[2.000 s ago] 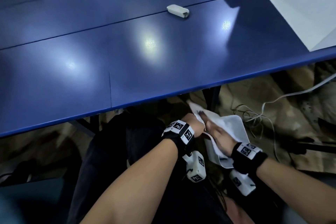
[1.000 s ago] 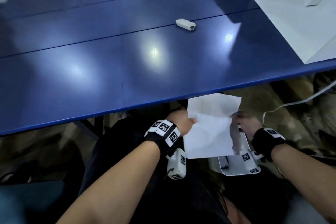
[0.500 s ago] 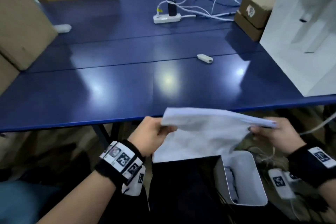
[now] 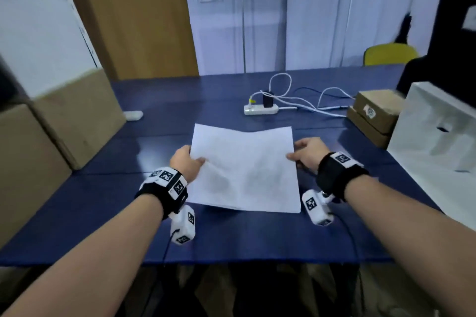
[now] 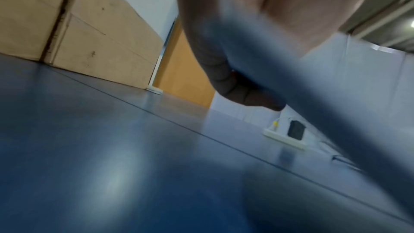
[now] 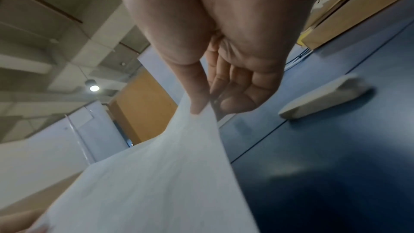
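One paper sheet [image 4: 244, 170] | left hand [image 4: 184, 163] pinches its left edge | right hand [image 4: 309, 153] pinches its right edge

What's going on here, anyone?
A person holds a white sheet of paper by its side edges, low over the blue table. The left hand pinches the left edge and the right hand pinches the right edge. The sheet bows a little between them. Whether its near edge touches the table cannot be told. A white power strip lies behind it, and brown cardboard boxes stand to the left.
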Demonstrator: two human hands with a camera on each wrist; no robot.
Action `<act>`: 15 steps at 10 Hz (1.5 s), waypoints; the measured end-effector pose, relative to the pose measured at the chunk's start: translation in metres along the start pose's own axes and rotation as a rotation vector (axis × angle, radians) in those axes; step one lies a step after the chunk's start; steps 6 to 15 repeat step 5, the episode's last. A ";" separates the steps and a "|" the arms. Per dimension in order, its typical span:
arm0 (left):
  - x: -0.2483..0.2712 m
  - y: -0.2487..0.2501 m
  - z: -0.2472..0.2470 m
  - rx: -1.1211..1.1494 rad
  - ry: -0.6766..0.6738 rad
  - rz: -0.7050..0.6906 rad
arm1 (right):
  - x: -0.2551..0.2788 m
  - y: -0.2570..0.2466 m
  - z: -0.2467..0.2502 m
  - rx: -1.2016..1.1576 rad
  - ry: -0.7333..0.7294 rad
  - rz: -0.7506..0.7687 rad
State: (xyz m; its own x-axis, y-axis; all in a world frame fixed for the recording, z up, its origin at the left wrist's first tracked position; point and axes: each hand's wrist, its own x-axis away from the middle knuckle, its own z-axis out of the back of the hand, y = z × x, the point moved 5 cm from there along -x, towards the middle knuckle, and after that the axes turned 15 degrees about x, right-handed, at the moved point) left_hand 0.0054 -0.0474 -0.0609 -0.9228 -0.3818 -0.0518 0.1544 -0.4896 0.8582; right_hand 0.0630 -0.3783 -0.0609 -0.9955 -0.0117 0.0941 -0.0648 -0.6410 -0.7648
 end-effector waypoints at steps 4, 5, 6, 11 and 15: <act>-0.036 -0.048 0.004 -0.240 -0.109 0.205 | -0.052 -0.006 -0.046 0.404 -0.045 -0.075; -0.037 -0.042 0.010 -0.168 -0.090 0.189 | -0.052 -0.005 -0.043 0.331 -0.029 -0.091; -0.037 -0.042 0.010 -0.168 -0.090 0.189 | -0.052 -0.005 -0.043 0.331 -0.029 -0.091; -0.037 -0.042 0.010 -0.168 -0.090 0.189 | -0.052 -0.005 -0.043 0.331 -0.029 -0.091; -0.037 -0.042 0.010 -0.168 -0.090 0.189 | -0.052 -0.005 -0.043 0.331 -0.029 -0.091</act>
